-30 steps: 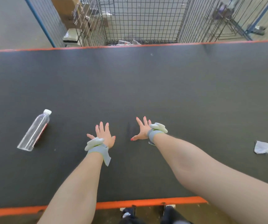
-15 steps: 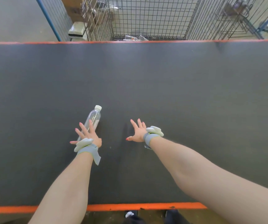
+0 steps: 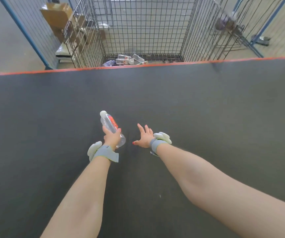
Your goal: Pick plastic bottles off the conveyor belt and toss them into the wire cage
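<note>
The big dark conveyor belt [image 3: 207, 109] lies under all the fingers and runs far ahead of them to an orange edge [image 3: 155, 64]. Past that edge, well ahead of the fingertips, stands the tall wire cage [image 3: 143, 28], made of thin black bars. Brown cardboard boxes [image 3: 57, 14] sit far ahead and to the left of the fingers, beside the cage. The left hand [image 3: 111, 139] is held out over the belt. Its fingers [image 3: 105, 130] and thumb are curled round the lower part of a clear plastic bottle [image 3: 110, 123] with a red label. The bottle's white cap end pokes out ahead of those fingers, toward the cage. The right hand [image 3: 144, 137] is just beside the bottle and apart from it. Its fingers [image 3: 141, 127] are spread out straight and hold nothing. Each wrist wears a grey band [image 3: 104, 152] with a white lump. A few clear bottles [image 3: 126, 59] lie on the cage floor, far ahead of the fingers.
</note>
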Demonstrator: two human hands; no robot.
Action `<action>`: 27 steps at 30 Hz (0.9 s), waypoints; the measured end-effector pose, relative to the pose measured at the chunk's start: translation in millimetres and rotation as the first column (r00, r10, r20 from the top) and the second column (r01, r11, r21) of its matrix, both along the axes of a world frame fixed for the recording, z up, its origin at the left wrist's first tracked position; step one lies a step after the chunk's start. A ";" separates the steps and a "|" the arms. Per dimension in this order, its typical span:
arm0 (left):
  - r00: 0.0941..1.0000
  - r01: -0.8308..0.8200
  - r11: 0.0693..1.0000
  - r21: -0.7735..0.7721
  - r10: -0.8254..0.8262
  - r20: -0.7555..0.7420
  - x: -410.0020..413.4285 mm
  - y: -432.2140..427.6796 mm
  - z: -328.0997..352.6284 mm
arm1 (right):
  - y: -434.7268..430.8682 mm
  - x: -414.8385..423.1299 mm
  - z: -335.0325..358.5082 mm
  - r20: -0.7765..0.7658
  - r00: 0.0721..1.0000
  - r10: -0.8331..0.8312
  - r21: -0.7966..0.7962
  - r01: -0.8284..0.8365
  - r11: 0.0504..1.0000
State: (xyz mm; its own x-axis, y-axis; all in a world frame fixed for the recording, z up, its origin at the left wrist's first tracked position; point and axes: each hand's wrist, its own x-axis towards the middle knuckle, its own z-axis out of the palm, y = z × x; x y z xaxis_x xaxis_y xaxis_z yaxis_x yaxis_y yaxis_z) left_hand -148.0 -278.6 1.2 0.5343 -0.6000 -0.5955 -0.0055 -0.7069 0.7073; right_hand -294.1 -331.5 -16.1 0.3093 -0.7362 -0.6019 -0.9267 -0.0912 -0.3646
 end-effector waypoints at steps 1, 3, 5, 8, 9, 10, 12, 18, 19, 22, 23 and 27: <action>0.999 -0.032 0.999 -0.021 0.031 -0.037 1.3 -22.6 5.7 | -22.1 4.0 4.8 0.003 1.000 -0.006 -0.007 0.006 1.000; 0.992 -0.080 0.994 -0.069 0.073 -0.104 6.7 -77.8 20.3 | -71.8 17.5 17.9 0.017 1.000 -0.017 -0.042 0.017 0.999; 0.971 -0.164 0.971 -0.172 0.128 -0.199 21.0 -150.2 50.7 | -134.3 35.2 40.2 0.070 0.997 -0.043 -0.101 0.050 0.994; 0.892 -0.278 0.919 -0.281 0.139 -0.430 59.0 -249.4 97.8 | -230.5 75.9 75.6 0.268 0.956 -0.120 -0.227 0.184 0.956; 0.878 -0.296 0.921 -0.255 0.157 -0.452 70.7 -267.3 102.1 | -250.2 88.5 83.0 0.325 0.936 -0.134 -0.256 0.223 0.941; 0.882 -0.303 0.928 -0.217 0.187 -0.432 78.6 -275.1 98.3 | -263.7 97.6 85.1 0.358 0.925 -0.129 -0.275 0.237 0.932; 0.940 -0.275 0.947 -0.167 0.228 -0.253 83.0 -270.6 76.0 | -271.9 105.9 82.4 0.331 0.940 -0.085 -0.308 0.193 0.932; 0.958 0.062 0.967 0.247 -0.127 0.256 61.9 -161.4 4.6 | -200.1 84.0 41.4 0.111 0.993 -0.029 -0.196 0.050 0.979; 0.936 0.115 0.957 0.266 -0.194 0.292 57.1 -137.0 3.6 | -182.2 78.3 38.5 0.088 0.996 -0.029 -0.157 0.042 0.987; 0.826 0.297 0.894 0.336 -0.417 0.380 37.9 -80.3 -0.3 | -140.9 63.8 29.3 0.010 1.000 -0.022 -0.091 0.022 0.996; 0.784 0.341 0.861 0.378 -0.482 0.391 30.2 -60.6 2.1 | -125.3 58.1 29.7 -0.015 1.000 -0.002 -0.077 0.001 0.997; 0.688 0.440 0.758 0.480 -0.629 0.362 1.8 12.7 8.8 | -63.1 34.7 31.6 -0.052 0.997 0.057 -0.056 -0.060 0.997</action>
